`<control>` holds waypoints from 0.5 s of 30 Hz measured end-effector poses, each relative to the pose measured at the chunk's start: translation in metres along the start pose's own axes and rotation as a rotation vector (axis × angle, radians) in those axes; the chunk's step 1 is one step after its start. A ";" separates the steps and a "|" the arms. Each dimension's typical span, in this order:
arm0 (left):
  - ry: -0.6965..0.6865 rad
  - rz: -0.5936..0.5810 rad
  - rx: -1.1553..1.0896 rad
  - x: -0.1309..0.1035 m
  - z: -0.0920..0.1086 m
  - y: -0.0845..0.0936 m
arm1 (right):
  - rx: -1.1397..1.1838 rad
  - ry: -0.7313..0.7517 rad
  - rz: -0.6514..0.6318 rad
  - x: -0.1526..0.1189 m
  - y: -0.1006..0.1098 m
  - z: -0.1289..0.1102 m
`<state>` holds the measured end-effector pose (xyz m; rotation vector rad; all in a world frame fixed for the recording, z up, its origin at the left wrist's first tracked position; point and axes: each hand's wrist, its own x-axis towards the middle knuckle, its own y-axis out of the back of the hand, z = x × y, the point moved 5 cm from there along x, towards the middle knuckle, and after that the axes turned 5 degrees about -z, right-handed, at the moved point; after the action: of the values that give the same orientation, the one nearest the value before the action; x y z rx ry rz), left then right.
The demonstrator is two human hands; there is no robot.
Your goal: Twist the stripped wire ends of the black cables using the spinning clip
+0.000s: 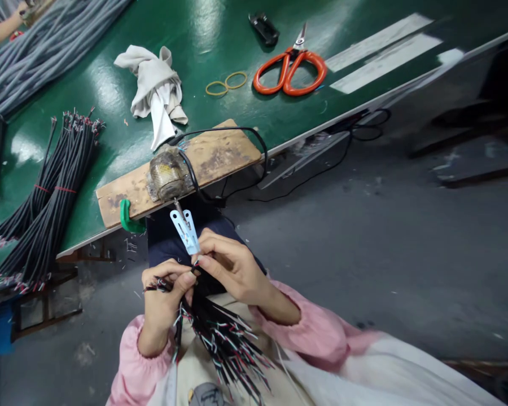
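My left hand [169, 287] is closed round black cables with stripped coloured ends; one cable end sticks up between its thumb and finger. Against that end, my right hand [224, 262] pinches with thumb and forefinger, just below a light blue clip [185, 232]. The clip sits on the metal shaft of a small motor [167, 173] fixed to a wooden board [215, 152]. More of the black cable bundle [224, 335] fans out over my lap beneath both hands.
On the green table [220, 34] lie orange-handled scissors [290, 70], a black object [263, 29], rubber bands [226, 83], a white cloth [154, 84], black cable bundles [55, 192] and grey cables [46, 62]. A green clamp [129, 217] grips the board. Another person's arm [8, 28] shows top left.
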<state>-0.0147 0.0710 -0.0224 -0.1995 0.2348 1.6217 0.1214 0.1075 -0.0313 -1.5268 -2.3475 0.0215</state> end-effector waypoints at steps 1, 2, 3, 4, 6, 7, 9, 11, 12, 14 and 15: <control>-0.030 -0.008 0.001 0.000 0.001 0.000 | 0.151 -0.115 -0.038 0.000 -0.003 0.008; -0.067 -0.009 0.006 0.001 0.002 0.000 | 0.299 -0.234 -0.082 0.000 -0.007 0.015; -0.105 -0.005 0.013 0.001 0.004 0.001 | 0.427 -0.343 -0.128 0.000 -0.011 0.021; -0.139 0.002 0.024 0.000 0.007 0.001 | 0.518 -0.428 -0.160 0.000 -0.013 0.024; -0.189 0.020 0.048 -0.001 0.012 0.002 | 0.553 -0.499 -0.137 0.007 -0.011 0.026; -0.209 0.029 0.057 -0.001 0.014 0.003 | 0.504 -0.490 -0.084 0.013 -0.006 0.024; -0.246 0.047 0.069 -0.002 0.019 0.003 | 0.344 -0.417 0.043 0.028 0.006 0.015; -0.273 0.061 0.061 -0.002 0.023 0.003 | 0.229 -0.369 0.035 0.042 0.008 0.005; -0.279 0.064 0.051 -0.001 0.024 0.004 | 0.215 -0.381 0.002 0.048 0.005 0.004; -0.286 0.069 0.022 0.001 0.025 0.004 | 0.291 -0.425 -0.048 0.055 -0.002 0.004; -0.286 0.071 0.011 0.002 0.026 0.004 | 0.358 -0.445 -0.060 0.056 -0.006 0.005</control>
<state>-0.0182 0.0797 0.0021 0.0506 0.0316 1.6972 0.0939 0.1560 -0.0196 -1.3769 -2.5295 0.7970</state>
